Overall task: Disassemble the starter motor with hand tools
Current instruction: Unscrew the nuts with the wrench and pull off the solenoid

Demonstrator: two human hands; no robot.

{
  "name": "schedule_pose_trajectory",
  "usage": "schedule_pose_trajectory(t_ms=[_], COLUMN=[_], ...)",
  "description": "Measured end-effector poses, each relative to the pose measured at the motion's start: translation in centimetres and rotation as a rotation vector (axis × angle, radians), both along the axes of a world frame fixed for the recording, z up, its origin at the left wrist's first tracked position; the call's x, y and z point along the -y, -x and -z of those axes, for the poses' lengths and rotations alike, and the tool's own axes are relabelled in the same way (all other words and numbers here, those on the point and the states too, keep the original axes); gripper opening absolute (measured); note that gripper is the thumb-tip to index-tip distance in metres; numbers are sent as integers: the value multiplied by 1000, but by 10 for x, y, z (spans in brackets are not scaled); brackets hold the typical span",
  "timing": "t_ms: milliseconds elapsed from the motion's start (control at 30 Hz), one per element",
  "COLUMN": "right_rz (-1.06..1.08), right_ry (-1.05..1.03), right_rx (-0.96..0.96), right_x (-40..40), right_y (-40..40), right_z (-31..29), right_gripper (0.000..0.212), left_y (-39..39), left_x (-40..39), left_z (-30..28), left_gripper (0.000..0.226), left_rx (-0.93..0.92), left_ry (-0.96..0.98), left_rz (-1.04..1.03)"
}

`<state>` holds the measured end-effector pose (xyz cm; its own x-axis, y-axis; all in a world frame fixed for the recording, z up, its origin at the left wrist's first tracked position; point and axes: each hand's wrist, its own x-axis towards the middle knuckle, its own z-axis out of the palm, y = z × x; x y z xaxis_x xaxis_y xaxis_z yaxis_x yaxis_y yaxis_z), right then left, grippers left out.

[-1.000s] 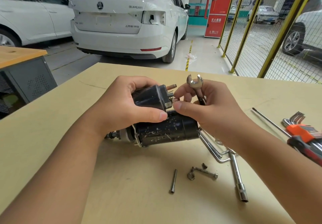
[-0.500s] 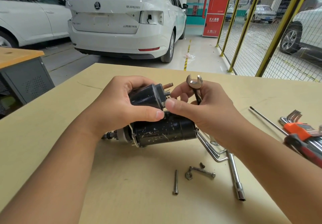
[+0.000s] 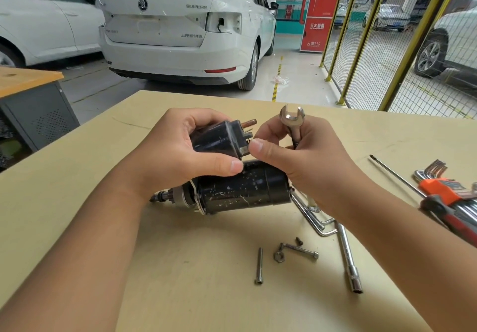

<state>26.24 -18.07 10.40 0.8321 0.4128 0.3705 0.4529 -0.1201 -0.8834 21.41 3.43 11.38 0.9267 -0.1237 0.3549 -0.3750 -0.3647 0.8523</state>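
A black starter motor (image 3: 240, 191) lies on the tan table (image 3: 77, 176), its pinion end pointing left. On top sits the dark solenoid (image 3: 216, 139) with a copper threaded stud (image 3: 249, 123) sticking out to the right. My left hand (image 3: 170, 150) grips the solenoid, thumb across its lower side. My right hand (image 3: 296, 156) holds an open-end wrench (image 3: 293, 122) upright in its curled fingers, while its thumb and forefinger pinch at the solenoid's terminal end. What they pinch is hidden.
Loose on the table in front lie a long bolt (image 3: 259, 265), a second bolt (image 3: 300, 250), a nut (image 3: 278, 256) and a small screw (image 3: 299, 240). An L-shaped socket wrench (image 3: 348, 259) lies right of them. A hex key set (image 3: 444, 189) and a long thin rod (image 3: 395, 174) are at far right.
Both hands and the motor stay in nearly the same place. My right thumb and forefinger have shifted slightly at the solenoid's terminal end.
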Motion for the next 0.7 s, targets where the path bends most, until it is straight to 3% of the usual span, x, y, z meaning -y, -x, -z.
schedule_pose_trajectory(t_ms=[233, 400, 567, 700], right_rz=[-122, -4, -112, -106], right_ry=[-61, -11, -103, -70], right_rx=[-207, -53, -261, -250], right_x=[9, 3, 6, 5], right_y=[-2, 0, -2, -2], right_z=[-1, 1, -2, -4], right_gripper=[25, 11, 25, 23], left_y=[1, -2, -4, -3], left_x=[1, -1, -1, -1], left_z=[0, 1, 2, 1], left_gripper=[52, 55, 57, 55], left_rx=[1, 2, 1, 3], left_ry=[-5, 15, 15, 0], left_rz=[5, -6, -1, 4])
